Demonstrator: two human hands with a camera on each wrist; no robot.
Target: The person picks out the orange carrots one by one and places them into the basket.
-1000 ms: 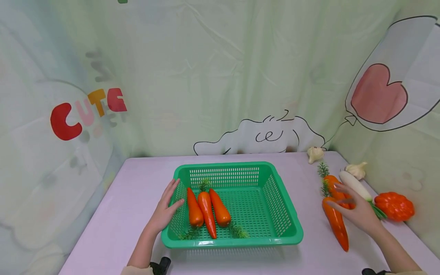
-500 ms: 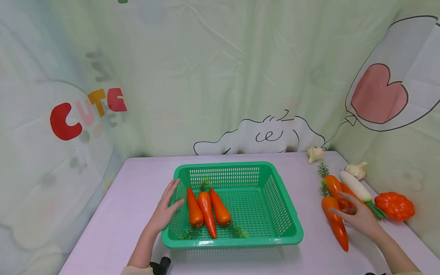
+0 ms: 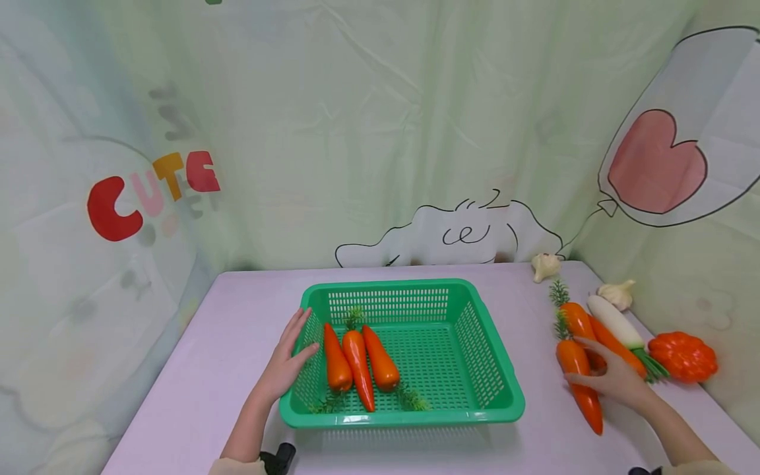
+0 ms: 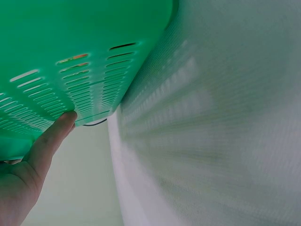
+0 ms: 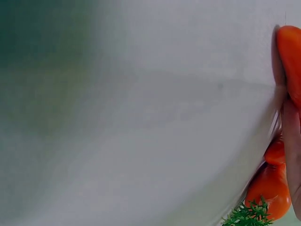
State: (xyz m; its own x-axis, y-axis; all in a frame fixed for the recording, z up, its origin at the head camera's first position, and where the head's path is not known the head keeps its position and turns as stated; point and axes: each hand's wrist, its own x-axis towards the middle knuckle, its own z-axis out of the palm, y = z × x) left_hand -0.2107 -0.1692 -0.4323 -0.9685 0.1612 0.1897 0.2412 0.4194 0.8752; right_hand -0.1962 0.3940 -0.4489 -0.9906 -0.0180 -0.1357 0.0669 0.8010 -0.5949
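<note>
Holding three carrots in its left half, a green basket (image 3: 404, 418) sits just below the center of the head camera's frame. The left carrot (image 3: 336, 363) and the right carrot (image 3: 380, 361) point their tips up the frame, while the middle carrot (image 3: 358, 369) points down; the gridded floor lies open to their right. A broad strip of lilac table (image 3: 540, 448) runs between the basket's right rim and a front carrot (image 3: 588, 402) at lower right, lying leafy top up the frame and tip down. The person's right hand (image 3: 620, 382) curls around that carrot, thumb at its left and fingers beyond, parted about as wide as its body. At the basket's left side, the left hand (image 3: 283, 369) is spread, fingers straight, touching the wall but clasping nothing. Beyond the right hand lie a leafy-topped carrot (image 3: 576, 318), a slim carrot (image 3: 611, 338) and a white radish (image 3: 615, 321), with a red ribbed vegetable (image 3: 683, 356) near the table's right edge. Two garlic bulbs (image 3: 545, 266) (image 3: 617, 293) rest farther up, before a pale green curtain (image 3: 285, 99) printed with a heart balloon (image 3: 656, 161) at upper right.
</note>
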